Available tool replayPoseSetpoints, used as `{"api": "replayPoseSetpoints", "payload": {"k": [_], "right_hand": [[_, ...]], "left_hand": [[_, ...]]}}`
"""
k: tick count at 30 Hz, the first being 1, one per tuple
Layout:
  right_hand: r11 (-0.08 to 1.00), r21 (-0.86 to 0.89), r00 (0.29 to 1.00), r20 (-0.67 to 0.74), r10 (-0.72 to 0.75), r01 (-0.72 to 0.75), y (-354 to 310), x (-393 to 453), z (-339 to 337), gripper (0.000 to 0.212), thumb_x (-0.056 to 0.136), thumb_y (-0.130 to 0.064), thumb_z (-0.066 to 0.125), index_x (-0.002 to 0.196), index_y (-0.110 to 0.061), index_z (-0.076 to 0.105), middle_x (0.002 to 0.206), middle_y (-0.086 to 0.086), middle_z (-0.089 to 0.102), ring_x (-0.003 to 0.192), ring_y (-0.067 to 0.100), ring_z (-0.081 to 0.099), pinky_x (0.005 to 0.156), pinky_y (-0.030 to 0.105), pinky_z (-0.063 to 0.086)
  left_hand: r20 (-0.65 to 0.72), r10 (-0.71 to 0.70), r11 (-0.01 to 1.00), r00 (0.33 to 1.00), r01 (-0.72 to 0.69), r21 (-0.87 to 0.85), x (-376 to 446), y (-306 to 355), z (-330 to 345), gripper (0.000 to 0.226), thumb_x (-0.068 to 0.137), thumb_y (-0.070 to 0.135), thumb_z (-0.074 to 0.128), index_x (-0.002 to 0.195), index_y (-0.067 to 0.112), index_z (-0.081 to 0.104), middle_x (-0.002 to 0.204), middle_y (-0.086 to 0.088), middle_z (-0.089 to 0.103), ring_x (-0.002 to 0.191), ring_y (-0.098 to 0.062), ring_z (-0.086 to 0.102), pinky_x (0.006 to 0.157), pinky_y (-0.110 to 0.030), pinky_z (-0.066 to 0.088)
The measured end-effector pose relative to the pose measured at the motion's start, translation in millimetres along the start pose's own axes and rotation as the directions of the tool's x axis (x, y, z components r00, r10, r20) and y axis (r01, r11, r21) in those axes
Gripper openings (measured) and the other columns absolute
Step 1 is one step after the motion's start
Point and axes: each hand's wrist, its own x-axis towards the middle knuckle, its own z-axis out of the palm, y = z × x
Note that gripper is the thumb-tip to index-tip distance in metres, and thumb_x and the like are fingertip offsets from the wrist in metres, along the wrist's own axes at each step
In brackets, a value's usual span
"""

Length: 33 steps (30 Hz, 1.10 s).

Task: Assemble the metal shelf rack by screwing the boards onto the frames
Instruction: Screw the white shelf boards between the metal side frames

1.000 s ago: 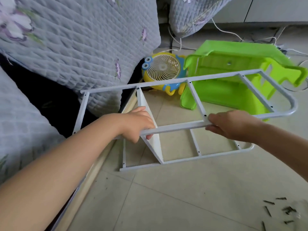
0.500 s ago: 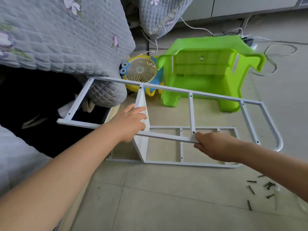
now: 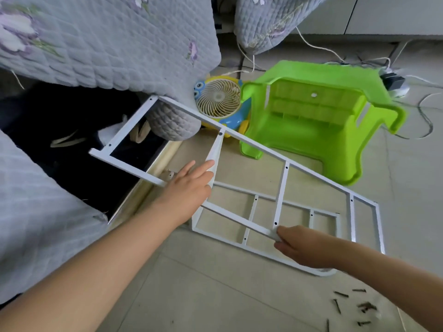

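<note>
Two white ladder-like metal frames are joined by one white board point(image 3: 217, 152) standing on edge between them. The lower frame point(image 3: 252, 210) lies flat on the tiled floor. The upper frame point(image 3: 281, 192) runs diagonally above it, from upper left to lower right. My left hand point(image 3: 189, 188) rests on the upper frame's near rail, its straight fingers touching the board. My right hand point(image 3: 304, 248) grips the same rail further right, beside a crossbar. Several dark screws point(image 3: 359, 305) lie loose on the floor at the lower right.
A green plastic stool point(image 3: 311, 121) lies on its side behind the frames, beside a small yellow and blue fan point(image 3: 220, 101). A quilted grey cover point(image 3: 96, 44) hangs over furniture at the left and back. Cables point(image 3: 426, 121) trail across the floor at the far right.
The upper frame has swung from level to a diagonal, its right end lower. My left hand has gone from gripping the rail to lying with straight fingers against the board.
</note>
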Motion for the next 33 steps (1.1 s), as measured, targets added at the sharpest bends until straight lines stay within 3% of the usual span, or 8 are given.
{"api": "replayPoseSetpoints", "payload": {"k": [4, 10, 15, 20, 23, 26, 29, 33], "right_hand": [[0.997, -0.064, 0.998, 0.045, -0.036, 0.038, 17.4, 1.6, 9.6, 0.036, 0.099, -0.033, 0.031, 0.065, -0.029, 0.019, 0.067, -0.01, 0.033, 0.06, 0.012, 0.038, 0.066, 0.023, 0.029], [0.989, -0.096, 0.987, 0.122, -0.104, 0.116, 29.2, -5.0, 7.0, 0.028, 0.1, -0.033, 0.03, 0.073, -0.03, 0.028, 0.067, -0.011, 0.032, 0.055, 0.0, 0.031, 0.064, 0.024, 0.029], [0.988, -0.09, 0.979, 0.17, -0.109, 0.126, 36.5, -6.4, 3.4, 0.034, 0.1, -0.035, 0.03, 0.067, -0.031, 0.022, 0.065, -0.009, 0.037, 0.056, 0.005, 0.039, 0.064, 0.025, 0.033], [0.993, -0.094, 0.973, 0.226, -0.051, 0.074, 27.6, -9.1, -4.4, 0.034, 0.1, -0.032, 0.031, 0.067, -0.026, 0.027, 0.074, -0.001, 0.05, 0.083, 0.023, 0.058, 0.065, 0.022, 0.034], [0.993, -0.119, 0.969, 0.247, 0.022, 0.008, 23.5, -10.5, -5.8, 0.026, 0.1, -0.032, 0.032, 0.08, -0.021, 0.043, 0.086, 0.005, 0.051, 0.084, 0.023, 0.05, 0.07, 0.022, 0.031], [0.982, -0.155, 0.948, 0.282, 0.145, -0.104, 18.7, -1.8, -5.9, 0.03, 0.097, -0.032, 0.038, 0.096, -0.006, 0.052, 0.087, 0.007, 0.054, 0.076, 0.017, 0.047, 0.063, 0.022, 0.034], [0.961, -0.165, 0.926, 0.276, 0.259, -0.22, 11.6, 8.7, -6.5, 0.035, 0.094, -0.032, 0.045, 0.064, -0.014, 0.044, 0.063, -0.002, 0.052, 0.055, 0.011, 0.047, 0.051, 0.017, 0.032], [0.914, -0.142, 0.885, 0.231, 0.403, -0.379, -1.7, 10.5, -5.1, 0.032, 0.092, -0.032, 0.046, 0.066, -0.015, 0.053, 0.068, 0.0, 0.058, 0.057, 0.009, 0.05, 0.055, 0.016, 0.037]], "left_hand": [[0.063, -0.08, 0.996, 0.995, 0.082, -0.03, 3.8, 22.3, -3.1, 0.014, 0.041, -0.007, 0.049, 0.039, 0.007, 0.053, 0.069, -0.011, 0.068, 0.093, -0.03, 0.069, 0.071, -0.051, 0.053], [0.142, -0.162, 0.985, 0.977, 0.167, -0.031, 0.5, 43.2, -15.3, 0.024, 0.044, -0.004, 0.037, 0.039, 0.01, 0.056, 0.064, -0.007, 0.065, 0.094, -0.027, 0.069, 0.07, -0.043, 0.056], [0.201, -0.169, 0.985, 0.965, 0.168, 0.023, 3.3, 52.1, -17.4, 0.03, 0.02, -0.007, 0.068, 0.041, 0.011, 0.057, 0.065, -0.007, 0.065, 0.096, -0.027, 0.068, 0.072, -0.039, 0.056], [0.194, -0.117, 0.992, 0.974, 0.108, 0.06, 5.8, 49.0, -23.6, 0.007, 0.038, 0.008, 0.066, 0.04, 0.012, 0.061, 0.062, -0.003, 0.065, 0.094, -0.025, 0.069, 0.072, -0.034, 0.056], [0.289, -0.102, 0.994, 0.952, 0.087, 0.062, 12.9, 44.0, -30.6, 0.017, 0.064, 0.006, 0.058, 0.071, 0.011, 0.072, 0.099, -0.008, 0.067, 0.125, -0.027, 0.05, 0.1, -0.034, 0.042], [0.551, -0.072, 0.997, 0.831, 0.057, 0.044, 12.8, 38.8, -32.6, 0.039, 0.085, -0.003, 0.043, 0.12, 0.011, 0.055, 0.147, -0.006, 0.028, 0.144, -0.023, -0.005, 0.116, -0.037, -0.002], [0.586, -0.017, 0.999, 0.81, 0.038, -0.023, 14.2, 33.6, -29.7, 0.043, 0.083, 0.008, 0.051, 0.124, 0.019, 0.053, 0.149, -0.002, 0.022, 0.143, -0.023, -0.011, 0.116, -0.04, -0.004], [0.565, 0.047, 0.993, 0.824, 0.022, -0.114, 17.5, 28.8, -25.5, 0.047, 0.083, 0.026, 0.053, 0.13, 0.023, 0.049, 0.147, -0.002, 0.028, 0.143, -0.024, -0.006, 0.116, -0.045, 0.0]]}}
